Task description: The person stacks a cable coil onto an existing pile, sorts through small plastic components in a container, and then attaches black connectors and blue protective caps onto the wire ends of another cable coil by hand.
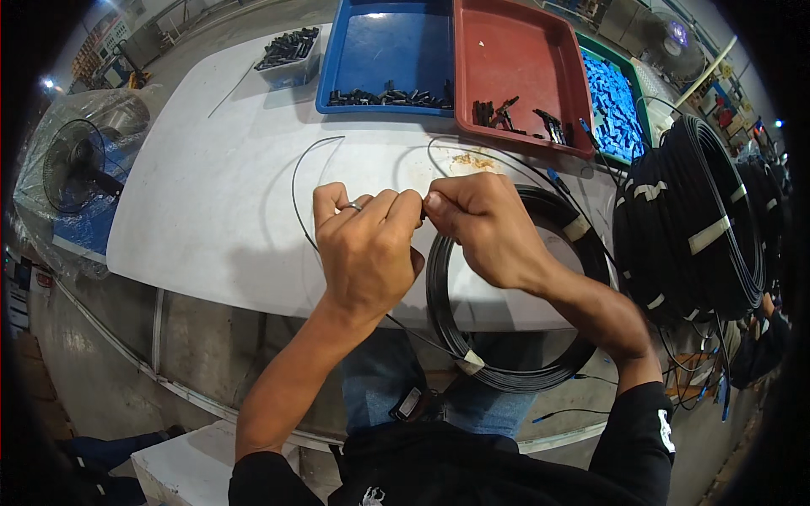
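Note:
My left hand (pixel 369 240) is closed over the white table, its fingers curled around a thin black cable (pixel 297 198). One stretch of that cable arcs out beyond the fingers, and another runs from under the hand toward a black cable coil (pixel 439 314). My right hand (pixel 488 221) pinches with thumb and forefinger, touching the left fingertips. Between them a small black piece (pixel 423 212) barely shows; its kind is hidden. The coil, bound with pale tape, lies beneath my right forearm and overhangs the table's near edge.
Along the back stand a clear tub (pixel 291 72) of black parts, a blue tray (pixel 388 63) and a red tray (pixel 523 72) with black parts, and a green bin (pixel 637 156) of blue pieces. Large cable coils (pixel 688 223) stand at the right. A fan (pixel 76 164) is at far left.

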Available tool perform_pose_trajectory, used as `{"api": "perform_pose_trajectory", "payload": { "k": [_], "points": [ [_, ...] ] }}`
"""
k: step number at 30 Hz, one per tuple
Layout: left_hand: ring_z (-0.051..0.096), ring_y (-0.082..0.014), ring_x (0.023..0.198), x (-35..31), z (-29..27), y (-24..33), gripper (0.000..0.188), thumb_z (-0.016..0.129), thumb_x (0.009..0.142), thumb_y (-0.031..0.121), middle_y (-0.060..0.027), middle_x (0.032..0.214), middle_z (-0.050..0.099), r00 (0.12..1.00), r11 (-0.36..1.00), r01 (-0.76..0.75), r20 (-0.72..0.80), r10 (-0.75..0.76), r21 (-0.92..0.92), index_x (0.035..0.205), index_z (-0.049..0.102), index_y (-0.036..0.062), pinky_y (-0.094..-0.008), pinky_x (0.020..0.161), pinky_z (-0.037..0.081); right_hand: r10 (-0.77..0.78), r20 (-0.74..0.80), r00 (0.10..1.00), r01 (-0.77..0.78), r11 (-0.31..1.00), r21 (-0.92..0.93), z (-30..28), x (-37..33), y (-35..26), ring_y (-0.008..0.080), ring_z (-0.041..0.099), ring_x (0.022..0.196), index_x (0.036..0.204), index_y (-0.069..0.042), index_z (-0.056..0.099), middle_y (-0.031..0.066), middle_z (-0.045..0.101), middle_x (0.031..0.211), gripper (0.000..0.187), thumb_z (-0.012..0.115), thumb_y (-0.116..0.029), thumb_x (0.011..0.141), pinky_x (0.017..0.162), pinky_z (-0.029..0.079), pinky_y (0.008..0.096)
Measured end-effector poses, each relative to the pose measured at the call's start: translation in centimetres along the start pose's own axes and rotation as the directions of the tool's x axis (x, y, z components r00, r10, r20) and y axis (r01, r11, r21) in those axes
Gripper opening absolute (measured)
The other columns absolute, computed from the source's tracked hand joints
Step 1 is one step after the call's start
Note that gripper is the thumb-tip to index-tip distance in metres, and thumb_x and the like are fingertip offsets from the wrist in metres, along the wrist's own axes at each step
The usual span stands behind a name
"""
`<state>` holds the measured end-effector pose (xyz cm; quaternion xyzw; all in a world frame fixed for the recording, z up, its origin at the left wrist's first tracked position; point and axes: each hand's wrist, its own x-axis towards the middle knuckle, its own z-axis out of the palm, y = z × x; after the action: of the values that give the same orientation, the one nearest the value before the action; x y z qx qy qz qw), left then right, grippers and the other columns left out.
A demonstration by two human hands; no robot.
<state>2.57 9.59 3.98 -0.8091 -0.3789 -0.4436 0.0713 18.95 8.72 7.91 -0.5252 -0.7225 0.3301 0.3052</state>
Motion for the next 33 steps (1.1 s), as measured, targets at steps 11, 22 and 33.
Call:
{"api": "perform_pose_trajectory", "payload": {
  "k": [11,22,33],
  "points": [
    [0.052,-0.0308,0.054,0.5,-1.6,-0.8,0.012,0.055,0.078,-0.006,-0.0062,0.062,0.063,0.924,0.937,0.294,0.308,-0.227,-0.19,0.075,0.058,0.0049,-0.0375,0.072,0.033,-0.659,-0.014,0.752,0.629,0.723,-0.285,-0.8,1.6,4.0,0.0335,0.062,0.079,0.1,-0.004,0.06,0.0121,0.066,0.09,0.023,0.072,-0.002,0.079,0.069,0.048,0.0412],
    [0.072,-0.0194,0.065,0.9,-1.6,-2.5,0.022,0.05,0.077,-0.013,-0.0137,0.07,0.071,0.91,0.882,0.375,0.295,-0.291,-0.287,0.086,0.069,-0.0056,-0.0284,0.063,0.055,-0.843,0.03,0.538,0.659,0.398,-0.638,0.7,2.9,5.1,0.0197,0.06,0.076,0.098,-0.004,0.06,0.0058,0.061,0.091,0.025,0.068,-0.015,0.077,0.069,0.043,0.0327],
    [0.07,-0.0237,0.062,0.8,-0.1,-1.0,0.019,0.055,0.07,-0.01,-0.0113,0.067,0.071,0.925,0.893,0.376,0.156,-0.346,-0.248,0.078,0.07,-0.0005,-0.0325,0.061,0.053,-0.853,-0.092,0.514,0.576,0.423,-0.699,1.5,2.7,5.0,0.017,0.055,0.063,0.08,-0.01,0.057,0.0019,0.055,0.073,0.015,0.067,-0.009,0.069,0.058,0.037,0.0327]
  ]
}}
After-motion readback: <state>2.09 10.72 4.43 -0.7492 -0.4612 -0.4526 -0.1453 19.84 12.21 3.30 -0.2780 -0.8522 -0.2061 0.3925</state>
